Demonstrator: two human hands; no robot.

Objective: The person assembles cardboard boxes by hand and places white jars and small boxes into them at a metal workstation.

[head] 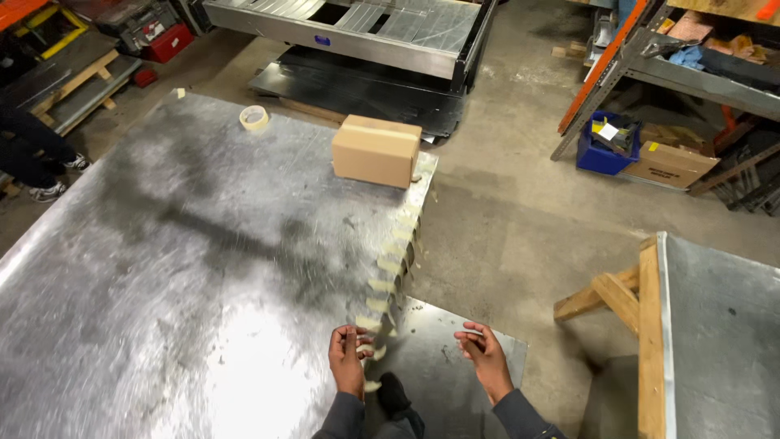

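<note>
both hands (349, 362) (486, 360) half-curled, holding nothing — tape strips (392, 268), cardboard box (376, 150), tape roll (254, 118) beyond.

Concrete floor (520, 219), orange metal rack (617, 57), wood sawhorse (609, 297), sheet-metal bench (162, 268) w/ glare

Dark grey long sleeves down to both wrists, bare left grip (349, 362) and right grip (485, 358).

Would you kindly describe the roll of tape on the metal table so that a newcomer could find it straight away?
Start at the big shiny sheet-metal table that fills the left of the view and look to its far edge. The roll of tape lies flat there, to the left of the closed cardboard box. It is the only small, pale ring on the table, unlike the short tape strips stuck along the right edge.
</note>
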